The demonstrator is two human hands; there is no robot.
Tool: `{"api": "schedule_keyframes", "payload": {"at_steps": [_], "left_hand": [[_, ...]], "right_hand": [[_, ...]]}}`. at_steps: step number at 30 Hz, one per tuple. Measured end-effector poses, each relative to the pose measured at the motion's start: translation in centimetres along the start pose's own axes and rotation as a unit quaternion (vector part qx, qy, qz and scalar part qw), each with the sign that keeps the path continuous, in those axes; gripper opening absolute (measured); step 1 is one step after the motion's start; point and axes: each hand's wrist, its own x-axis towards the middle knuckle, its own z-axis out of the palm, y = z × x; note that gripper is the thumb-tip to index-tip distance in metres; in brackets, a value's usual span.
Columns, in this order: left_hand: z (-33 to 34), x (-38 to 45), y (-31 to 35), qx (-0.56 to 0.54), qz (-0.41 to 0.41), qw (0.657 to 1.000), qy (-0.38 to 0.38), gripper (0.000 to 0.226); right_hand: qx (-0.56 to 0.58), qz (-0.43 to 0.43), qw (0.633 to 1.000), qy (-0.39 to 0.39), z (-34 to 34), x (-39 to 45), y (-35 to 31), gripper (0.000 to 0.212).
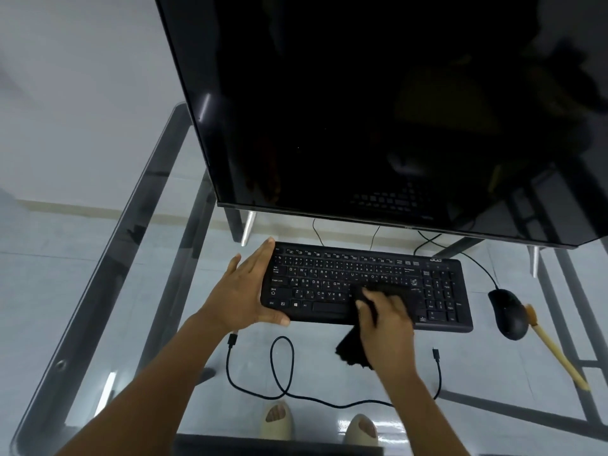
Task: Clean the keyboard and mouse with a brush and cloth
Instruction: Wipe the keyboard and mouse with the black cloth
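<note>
Two hands work the keyboard (367, 284), whose long axis runs left-right. The left hand (245, 291) braces its left end, fingers straight; the right hand (385, 320) grips the cloth (353, 347) mid-keyboard, unwiped keys lying rightward.

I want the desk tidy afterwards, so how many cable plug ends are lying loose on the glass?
2. One plug end lies near the left hand, below the keyboard's left corner; the other plug end lies right of the right hand. None seems hidden.
</note>
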Motion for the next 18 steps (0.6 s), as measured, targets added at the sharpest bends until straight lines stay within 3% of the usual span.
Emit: {"api": "schedule_keyframes", "payload": {"at_steps": [7, 13, 18], "left_hand": [[0.2, 0.1, -0.3, -0.004, 0.003, 1.000, 0.009, 0.145], [0.4, -0.1, -0.4, -0.045, 0.000, 0.999, 0.020, 0.140], [0.5, 0.0, -0.4, -0.043, 0.016, 0.999, 0.029, 0.139]], "right_hand": [[0.025, -0.117, 0.986, -0.120, 3.3, -0.6, -5.4, 0.035], [-0.006, -0.010, 1.000, 0.008, 2.2, 4.2, -4.4, 0.033], [-0.011, -0.217, 0.974, -0.070, 5.9, 2.7, -9.3, 0.035]]}}
